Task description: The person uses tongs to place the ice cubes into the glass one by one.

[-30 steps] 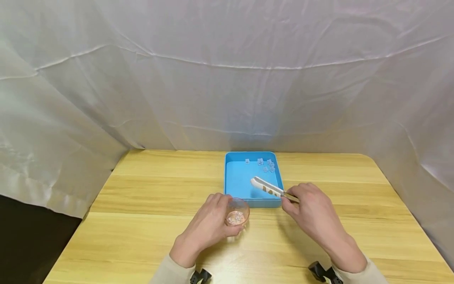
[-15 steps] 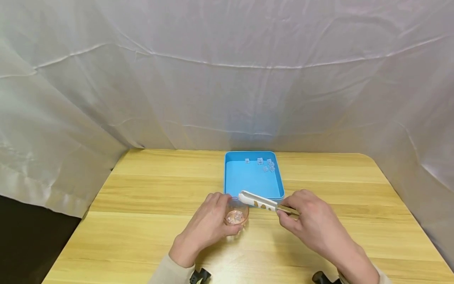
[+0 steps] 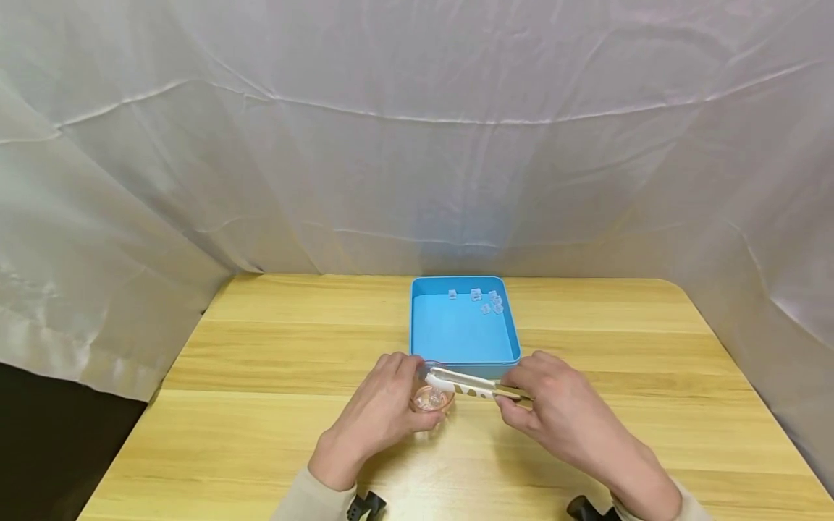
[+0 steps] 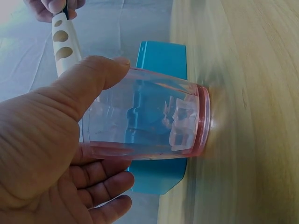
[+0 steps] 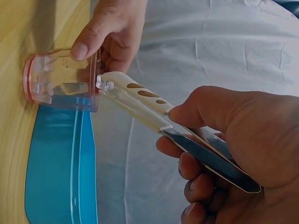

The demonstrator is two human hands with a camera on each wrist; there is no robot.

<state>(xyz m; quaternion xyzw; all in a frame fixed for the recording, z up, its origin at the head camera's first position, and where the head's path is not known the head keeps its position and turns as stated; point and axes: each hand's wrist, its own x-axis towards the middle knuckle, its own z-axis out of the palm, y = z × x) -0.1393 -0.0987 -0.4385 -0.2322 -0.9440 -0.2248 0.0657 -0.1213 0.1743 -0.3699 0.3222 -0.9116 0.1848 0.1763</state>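
Note:
My left hand holds a clear, pink-tinted plastic cup upright on the table, thumb on one side and fingers on the other. Several clear cubes lie at the cup's bottom. My right hand grips white-tipped metal tongs between thumb and fingers. The tongs' white tips are right at the cup's mouth and pinch one clear cube. Behind the cup stands a blue tray with several more clear cubes in its far right part.
The wooden table runs back to a pale hanging curtain that also closes off both sides. At the lower left, beyond the table's edge, is a dark gap.
My right hand has brought the tongs left and toward me, from over the blue tray to the cup's mouth. My left hand and the cup have stayed in place.

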